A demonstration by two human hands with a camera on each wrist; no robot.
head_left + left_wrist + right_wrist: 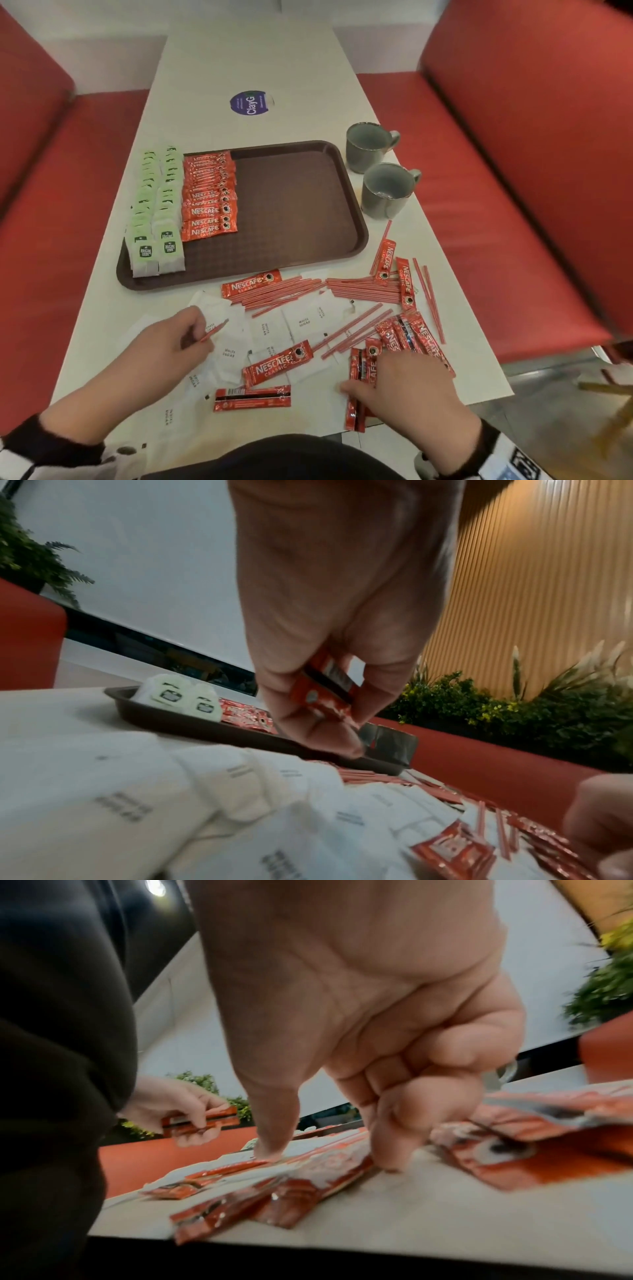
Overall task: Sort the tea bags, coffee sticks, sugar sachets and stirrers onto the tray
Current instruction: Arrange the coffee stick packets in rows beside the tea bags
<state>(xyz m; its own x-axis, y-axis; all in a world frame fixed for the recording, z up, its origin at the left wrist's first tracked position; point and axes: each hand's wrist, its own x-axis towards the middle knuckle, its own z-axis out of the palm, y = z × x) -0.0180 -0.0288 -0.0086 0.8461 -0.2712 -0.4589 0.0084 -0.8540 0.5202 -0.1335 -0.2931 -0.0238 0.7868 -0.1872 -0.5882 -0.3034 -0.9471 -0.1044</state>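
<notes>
White table (212, 68), tray (294, 205) half filled by kind. Left hand (171, 337) pinching coffee sticks (322, 691); right hand (404, 387) pinching another stick (354, 404), probably gathering one kind.

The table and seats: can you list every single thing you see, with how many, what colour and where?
Tray: one, brown, middle of the table.
Tea bags: two rows, green and white, left end of the tray.
Coffee sticks on tray: one row, red, beside the tea bags.
Loose coffee sticks: many, red, scattered on the near table.
Sugar sachets: many, white, near table.
Stirrers: many, red and white, by the tray's near edge.
Mugs: two, grey, right of the tray.
Sticker: one, blue, far table.
Seats: red, both sides.
Left hand: holds a coffee stick.
Right hand: fingers on coffee sticks at the table's near edge.
</notes>
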